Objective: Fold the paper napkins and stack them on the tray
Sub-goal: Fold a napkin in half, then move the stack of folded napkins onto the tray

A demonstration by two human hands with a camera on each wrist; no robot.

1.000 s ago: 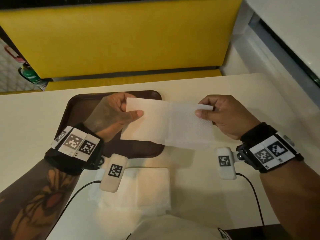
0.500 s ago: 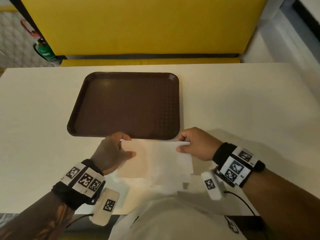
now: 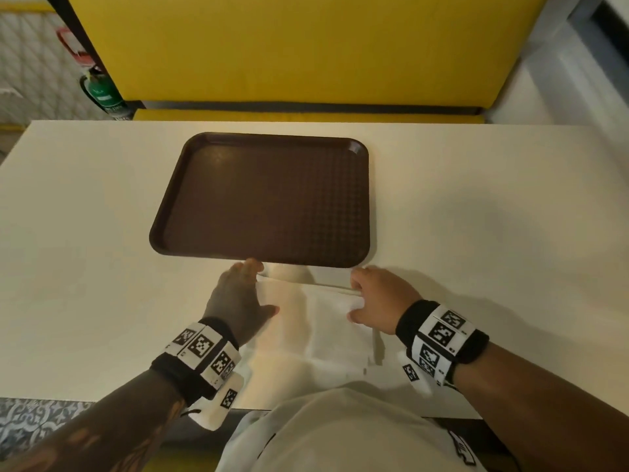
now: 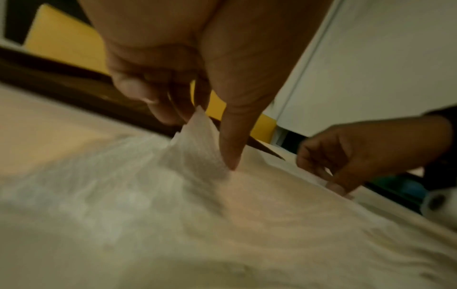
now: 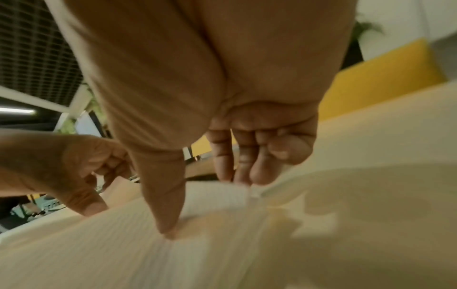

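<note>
A white paper napkin (image 3: 316, 321) lies spread on the pale worktop (image 3: 85, 267) just in front of the tray's near rim, its far corners lifted and slightly creased. The brown plastic tray (image 3: 170, 199) sits flat, rectangular with rounded corners and a textured floor.

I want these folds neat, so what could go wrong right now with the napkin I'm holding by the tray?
1. The napkin is thin; the left hand and right hand each pinch a far corner, so uneven pulling may skew or tear it.
2. It lies over other napkins, so one underneath might shift.
3. The tray rim sits just beyond the fingers and could snag the edge.
</note>
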